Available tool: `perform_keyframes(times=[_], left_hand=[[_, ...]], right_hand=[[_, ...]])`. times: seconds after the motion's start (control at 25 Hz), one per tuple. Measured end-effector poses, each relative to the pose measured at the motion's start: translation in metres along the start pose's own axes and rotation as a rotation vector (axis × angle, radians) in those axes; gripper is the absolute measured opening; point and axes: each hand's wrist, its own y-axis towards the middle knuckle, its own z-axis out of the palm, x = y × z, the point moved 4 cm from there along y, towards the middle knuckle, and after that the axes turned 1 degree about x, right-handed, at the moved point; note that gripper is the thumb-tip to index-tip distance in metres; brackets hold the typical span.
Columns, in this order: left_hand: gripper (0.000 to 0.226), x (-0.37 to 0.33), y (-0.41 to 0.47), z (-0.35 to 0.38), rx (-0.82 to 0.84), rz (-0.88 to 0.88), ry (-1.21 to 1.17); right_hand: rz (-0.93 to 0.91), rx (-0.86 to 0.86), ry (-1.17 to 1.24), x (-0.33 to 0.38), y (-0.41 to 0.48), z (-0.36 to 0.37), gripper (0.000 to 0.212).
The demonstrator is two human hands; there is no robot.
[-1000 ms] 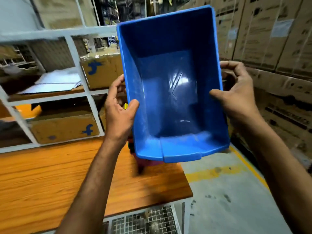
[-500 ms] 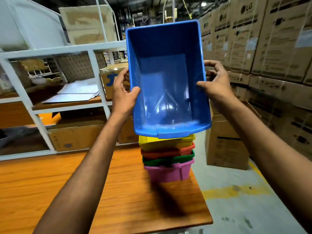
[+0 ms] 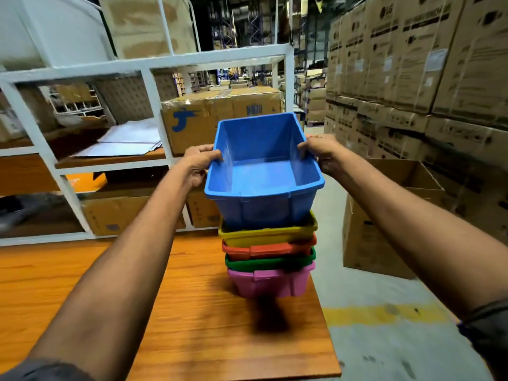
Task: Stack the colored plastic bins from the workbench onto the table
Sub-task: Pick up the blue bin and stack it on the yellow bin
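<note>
Five bins form one nested stack on the table (image 3: 165,312), near its right edge. We hold the blue bin (image 3: 264,174) at the top; its lower body sits inside the yellow bin (image 3: 268,235). Whether it is fully seated we cannot tell, since the yellow rim hides the contact.

Hidden or unclear:
- Of the yellow, red bin (image 3: 268,250) and green bin (image 3: 269,262), only rims and a strip of front wall show; the rest is nested out of sight.
- The pink bin (image 3: 268,281) at the bottom shows most of its front wall; its base is lost in shadow on the tabletop.
- Our left hand (image 3: 199,166) grips the left rim of the blue bin, fingers curled over the edge. Our right hand (image 3: 320,152) grips the right rim likewise; fingertips inside the bin are partly hidden.
- Both sleeves are cut off at the lower frame corners.
- Motion blur softens the printing on the cartons (image 3: 412,64) at right.

Materials and shapes:
- Bins: smooth glossy plastic, rectangular, tapered walls, rolled rims, a stepped lip at the front.
- Table: orange-brown wood-grain surface, flat, square-edged.
- Rack (image 3: 154,64): white painted metal framing behind the table, holding taped cardboard boxes and flat sheets.
- Open box (image 3: 384,229): plain corrugated cardboard, standing on the grey concrete floor beside the table.
</note>
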Motion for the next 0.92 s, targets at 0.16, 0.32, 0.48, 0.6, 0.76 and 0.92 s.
perform_keyframes(times=[0.16, 0.32, 0.48, 0.6, 0.76, 0.92], left_hand=[[0.030, 0.027, 0.006, 0.003, 0.057, -0.116, 0.033], [0.031, 0.044, 0.014, 0.008, 0.069, -0.197, 0.031], [0.029, 0.053, 0.017, 0.012, 0.057, -0.244, 0.049], [0.032, 0.062, 0.017, 0.013, 0.039, -0.274, 0.043], [0.032, 0.066, 0.006, 0.014, 0.022, -0.299, 0.033], [0.032, 0.066, -0.002, 0.017, 0.000, -0.304, 0.037]], right_hand=[[0.100, -0.010, -0.030, -0.026, 0.005, 0.001, 0.031], [0.190, -0.035, -0.059, -0.048, 0.010, -0.001, 0.030], [0.200, -0.074, -0.141, -0.060, 0.010, 0.000, 0.026], [0.245, -0.052, -0.165, -0.069, 0.010, 0.001, 0.044], [0.261, -0.036, -0.230, -0.074, 0.008, 0.004, 0.048], [0.258, -0.029, -0.271, -0.074, 0.006, 0.005, 0.048]])
